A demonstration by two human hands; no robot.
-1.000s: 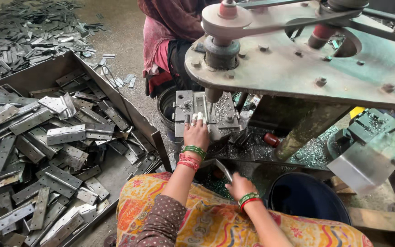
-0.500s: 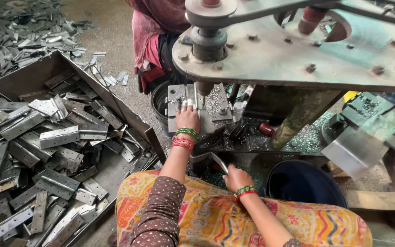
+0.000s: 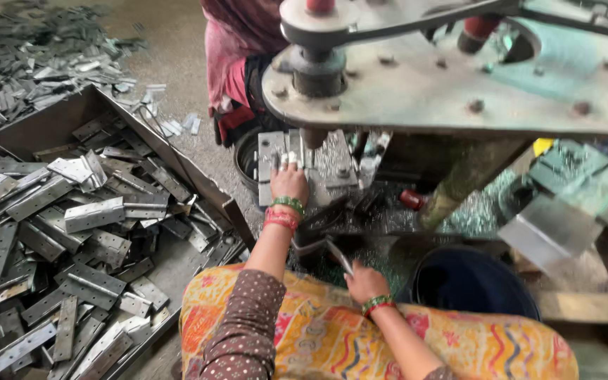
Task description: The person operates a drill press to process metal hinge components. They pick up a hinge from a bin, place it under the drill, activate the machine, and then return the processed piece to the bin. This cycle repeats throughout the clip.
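While pressing flat on the press die plate [image 3: 304,165], left hand [image 3: 289,184] fingers spread, hiding the piece beneath; right hand [image 3: 364,281] pinching a metal strip [image 3: 339,256], fingertips hidden.

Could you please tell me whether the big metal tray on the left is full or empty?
Full. The metal tray is heaped with flat grey metal hinge plates, with little bare floor showing near its right wall.

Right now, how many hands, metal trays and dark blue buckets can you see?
Hands: 2, left hand and right hand
Metal tray: 1
Dark blue bucket: 1
Total: 4
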